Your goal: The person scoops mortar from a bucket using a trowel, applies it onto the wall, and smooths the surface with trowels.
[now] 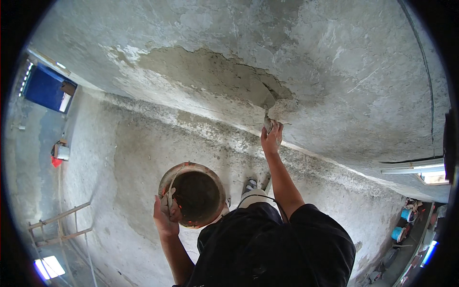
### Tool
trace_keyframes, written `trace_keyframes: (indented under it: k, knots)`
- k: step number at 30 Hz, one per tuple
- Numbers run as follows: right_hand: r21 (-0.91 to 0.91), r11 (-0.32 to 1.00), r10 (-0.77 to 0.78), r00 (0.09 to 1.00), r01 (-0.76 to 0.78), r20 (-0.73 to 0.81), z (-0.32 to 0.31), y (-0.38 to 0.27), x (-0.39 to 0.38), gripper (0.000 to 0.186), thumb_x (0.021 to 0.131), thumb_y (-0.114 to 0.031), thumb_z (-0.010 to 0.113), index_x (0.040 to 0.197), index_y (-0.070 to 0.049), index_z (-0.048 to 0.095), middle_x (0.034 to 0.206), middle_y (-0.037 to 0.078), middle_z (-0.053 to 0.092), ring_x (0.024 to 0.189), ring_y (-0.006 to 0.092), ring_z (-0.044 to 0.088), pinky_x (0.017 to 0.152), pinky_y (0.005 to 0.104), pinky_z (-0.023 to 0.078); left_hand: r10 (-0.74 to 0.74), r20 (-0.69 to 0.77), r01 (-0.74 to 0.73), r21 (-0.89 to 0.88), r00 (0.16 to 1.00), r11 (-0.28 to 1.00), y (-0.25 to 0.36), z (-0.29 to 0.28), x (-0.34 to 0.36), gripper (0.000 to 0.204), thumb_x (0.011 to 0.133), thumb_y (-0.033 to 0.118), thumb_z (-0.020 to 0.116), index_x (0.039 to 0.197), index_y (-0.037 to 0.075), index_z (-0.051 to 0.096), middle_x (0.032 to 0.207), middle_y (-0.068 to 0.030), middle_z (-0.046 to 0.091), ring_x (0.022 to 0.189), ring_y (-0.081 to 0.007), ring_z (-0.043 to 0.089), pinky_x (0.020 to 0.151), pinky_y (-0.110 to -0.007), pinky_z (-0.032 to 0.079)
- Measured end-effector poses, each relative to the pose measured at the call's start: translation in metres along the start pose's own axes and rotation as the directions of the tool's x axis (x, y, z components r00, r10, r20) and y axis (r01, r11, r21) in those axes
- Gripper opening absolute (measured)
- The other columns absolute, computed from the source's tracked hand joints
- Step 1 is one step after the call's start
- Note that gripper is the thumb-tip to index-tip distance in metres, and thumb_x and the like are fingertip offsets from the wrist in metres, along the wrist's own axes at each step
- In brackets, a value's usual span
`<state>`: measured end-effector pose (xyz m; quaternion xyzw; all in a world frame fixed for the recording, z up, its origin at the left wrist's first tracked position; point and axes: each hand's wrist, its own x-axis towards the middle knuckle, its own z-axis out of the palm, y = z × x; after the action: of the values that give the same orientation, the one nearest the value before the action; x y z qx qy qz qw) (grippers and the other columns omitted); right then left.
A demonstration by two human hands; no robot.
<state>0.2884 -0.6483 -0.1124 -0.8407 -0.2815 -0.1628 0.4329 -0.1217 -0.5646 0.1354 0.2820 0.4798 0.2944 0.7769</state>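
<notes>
A trowel (261, 92) with a pointed, mortar-coated blade lies against the wall, its blade over a rough patch of damp, darker plaster (191, 67). My right hand (272, 136) is closed round its handle, with the arm stretched forward. Lower left, a round bucket (217, 177) hangs or is held beside my body; its rim is smeared with dried mortar and flecked orange, and its inside looks dark. My left hand (167, 213) grips the bucket at its left rim, where the handle comes down. How the fingers wrap there is partly hidden.
The grey plastered wall (334, 71) meets the concrete floor (138, 143) along a slanting edge ahead. My shoe (249, 185) stands near that edge. A wooden frame (62, 237) is at the lower left, a blue door (48, 88) far left. Blue spools (398, 233) lie lower right.
</notes>
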Motion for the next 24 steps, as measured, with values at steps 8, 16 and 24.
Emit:
trace_keyframes:
  k: [8, 16, 24]
  knots:
    - [-0.073, 0.975, 0.212, 0.976, -0.208, 0.043, -0.008, 0.017, -0.044, 0.055, 0.083, -0.007, 0.070, 0.133, -0.007, 0.047, 0.117, 0.022, 0.053, 0.108, 0.0451, 0.055, 0.086, 0.0527, 0.047, 0.019, -0.049, -0.021, -0.035, 0.999, 0.999, -0.002, -0.016, 0.001, 0.068, 0.106, 0.056, 0.033, 0.131, -0.002, 0.058, 0.059, 0.0047, 0.037, 0.045, -0.0059, 0.026, 0.042, -0.023, 0.020]
    - [-0.017, 0.996, 0.082, 0.997, -0.082, 0.008, -0.036, 0.021, -0.029, 0.054, 0.082, -0.007, 0.071, 0.131, -0.007, 0.049, 0.117, 0.022, 0.054, 0.104, 0.0457, 0.058, 0.084, 0.0520, 0.050, -0.021, 0.039, 0.023, -0.054, 0.999, 0.998, -0.009, -0.018, 0.012, 0.067, 0.106, 0.057, 0.031, 0.133, 0.000, 0.056, 0.060, 0.0044, 0.036, 0.045, -0.0059, 0.025, 0.041, -0.023, 0.020]
    - [0.010, 0.999, -0.053, 0.995, 0.052, 0.088, -0.050, -0.007, 0.036, 0.051, 0.081, -0.009, 0.072, 0.129, -0.008, 0.055, 0.115, 0.023, 0.057, 0.103, 0.0465, 0.060, 0.083, 0.0521, 0.052, -0.018, 0.029, 0.019, -0.061, 0.999, 0.998, -0.015, -0.012, 0.018, 0.067, 0.106, 0.056, 0.031, 0.132, -0.001, 0.056, 0.060, 0.0042, 0.036, 0.045, -0.0063, 0.025, 0.042, -0.023, 0.021]
